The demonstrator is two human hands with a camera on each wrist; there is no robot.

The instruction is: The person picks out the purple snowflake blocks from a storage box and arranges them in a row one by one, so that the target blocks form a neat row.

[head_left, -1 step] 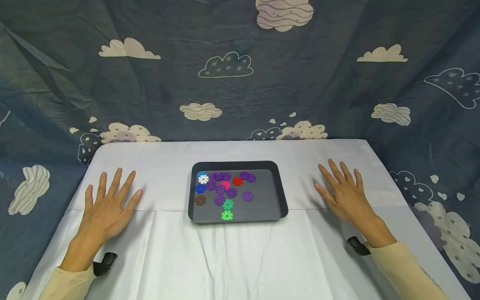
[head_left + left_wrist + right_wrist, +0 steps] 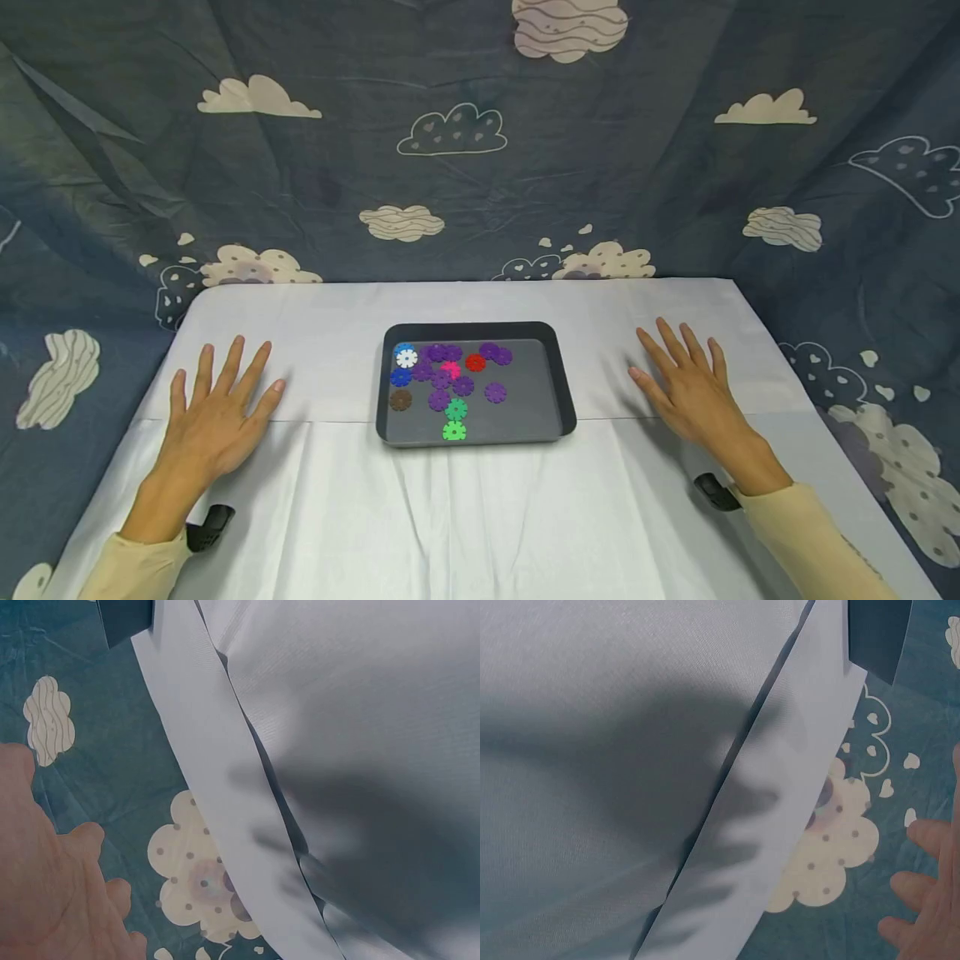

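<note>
In the head view my left hand [image 2: 213, 429] is spread over the left side of the table, palm down, fingers straight and holding nothing. My right hand [image 2: 693, 396] has the same pose on the right side. Both cast shadows on the cloth. Between them lies a dark grey tray [image 2: 517, 425] with small notched plastic discs: several purple ones [image 2: 462, 386], a red disc [image 2: 476, 362], a pink disc [image 2: 451, 369], a white disc [image 2: 407, 358], a brown disc [image 2: 401, 401], two blue and two green. Each wrist view shows part of the left hand [image 2: 52, 885] or right hand [image 2: 934, 900].
White cloth [image 2: 337, 500] covers the table, with a crease running across its width. Behind and at the sides hangs a dark curtain [image 2: 337, 167] printed with clouds. A black device [image 2: 210, 527] sits at the left wrist and another black device [image 2: 717, 492] at the right.
</note>
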